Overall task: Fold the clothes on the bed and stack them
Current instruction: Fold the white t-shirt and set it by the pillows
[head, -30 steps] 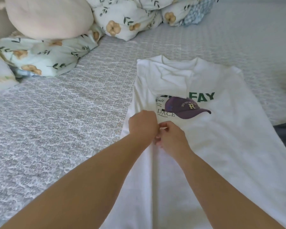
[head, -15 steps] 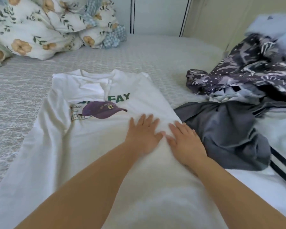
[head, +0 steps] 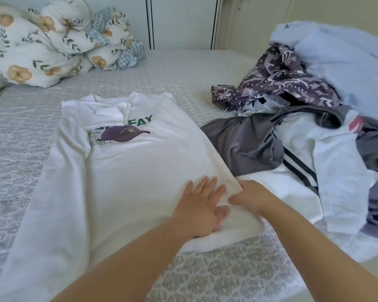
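White cotton is what you have under your hands: a long-sleeved white shirt [head: 127,171] with a purple cap print lies front up on the grey patterned bed [head: 183,68], its left sleeve folded down along the body and its right edge running just beside the pile of unfolded clothes [head: 303,127]. Your left hand [head: 202,205] lies flat on the fabric near the lower right part of the shirt, fingers straight and spread, pressing it down. Your right hand [head: 252,198] sits just beside it at the shirt's right edge, thumb on top and fingers curled over the edge out of sight; it looks as if it is gripping that edge, though the fingers themselves are hidden. The shirt will likely handle as light, limp and a little clingy; it should hold no crease on its own and slide easily over the bedcover, so keep one palm on it as an anchor while the other moves. Take hold at seams and hems, where the cloth is doubled and firmer, rather than mid-panel, where it would bunch. The right side probably wants folding inward next, to match the left. Mind the grey garment [head: 244,144] touching that edge, which could drag in with the fold. A floral quilt [head: 52,46] is heaped at the head of the bed, well apart.
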